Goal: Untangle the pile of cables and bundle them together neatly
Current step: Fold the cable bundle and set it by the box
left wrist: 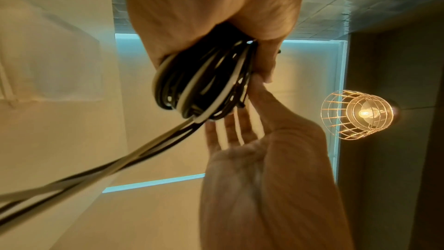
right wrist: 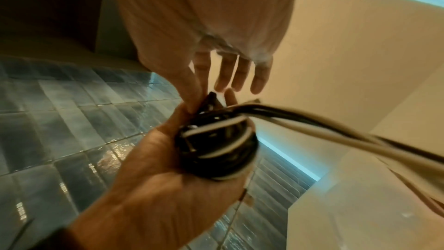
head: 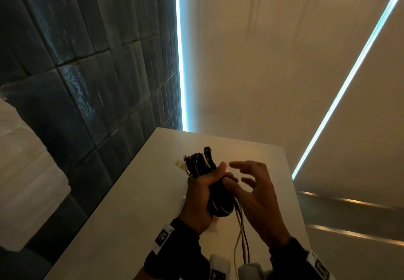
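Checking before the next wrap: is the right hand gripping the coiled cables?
No. The right hand is open beside the cable bundle; the left hand grips it.

You have no readable text, brand or number anywhere in these views. The only markings are black-and-white square code patterns on the left wristband (head: 163, 237), the right wristband (head: 321, 269) and a white block (head: 219, 266) at the table's near edge, and they spell nothing you could read.
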### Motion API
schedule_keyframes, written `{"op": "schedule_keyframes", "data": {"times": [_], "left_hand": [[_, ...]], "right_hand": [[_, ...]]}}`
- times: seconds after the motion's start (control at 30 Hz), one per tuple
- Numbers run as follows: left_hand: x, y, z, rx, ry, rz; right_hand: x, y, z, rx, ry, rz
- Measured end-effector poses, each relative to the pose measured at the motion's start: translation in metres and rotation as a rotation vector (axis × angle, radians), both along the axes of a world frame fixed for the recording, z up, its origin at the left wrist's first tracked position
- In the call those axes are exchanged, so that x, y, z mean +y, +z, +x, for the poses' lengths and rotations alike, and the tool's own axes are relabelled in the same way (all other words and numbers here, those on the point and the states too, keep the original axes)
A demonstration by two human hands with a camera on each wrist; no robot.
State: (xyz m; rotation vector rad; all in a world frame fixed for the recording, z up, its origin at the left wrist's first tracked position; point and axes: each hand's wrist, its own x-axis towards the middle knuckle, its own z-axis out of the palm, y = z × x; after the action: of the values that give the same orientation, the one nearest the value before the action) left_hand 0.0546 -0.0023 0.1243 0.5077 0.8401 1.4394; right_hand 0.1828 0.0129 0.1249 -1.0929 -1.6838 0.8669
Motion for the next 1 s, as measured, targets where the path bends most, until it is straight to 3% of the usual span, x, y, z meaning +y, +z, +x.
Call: {"op": "schedule_keyframes", "data": {"times": [0.1, 0.17, 0.27, 0.43, 0.63, 0.73, 0.83, 0.9, 1.0], "left_hand": [[0.004, 0.003, -0.007, -0.027, 0.056, 0.016], [0.008, 0.003, -0.012, 0.016, 0.102, 0.034], [0.012, 0.005, -0.019, 0.034, 0.139, 0.067], [0.011, -0.003, -0.027, 0.065, 0.193, 0.146], [0.017, 0.006, -0.023, 0.042, 0.294, 0.153], [0.012, 0.015, -0.019, -0.056, 0.178, 0.127], [0.003, 0.024, -0.017, -0.171, -0.045, 0.103], [-0.006, 0.028, -0.017, -0.168, -0.228, 0.092], [-0.018, 0.022, -0.023, -0.024, -0.382, 0.065]], "right_hand": [[-0.007, -0.006, 0.000, 0.161, 0.230, -0.395], [-0.014, -0.011, -0.001, 0.243, 0.392, -0.541], [-0.020, -0.014, -0.002, 0.250, 0.364, -0.529], [-0.019, -0.001, 0.000, 0.093, 0.291, -0.425], [-0.029, -0.011, -0.010, 0.307, 0.504, -0.492], [-0.029, -0.031, -0.010, 0.375, 0.725, -0.596], [-0.025, -0.049, -0.005, 0.362, 0.891, -0.778], [-0.018, -0.056, 0.001, 0.221, 0.931, -0.831], [0.001, -0.056, 0.016, -0.098, 0.849, -0.744]]}}
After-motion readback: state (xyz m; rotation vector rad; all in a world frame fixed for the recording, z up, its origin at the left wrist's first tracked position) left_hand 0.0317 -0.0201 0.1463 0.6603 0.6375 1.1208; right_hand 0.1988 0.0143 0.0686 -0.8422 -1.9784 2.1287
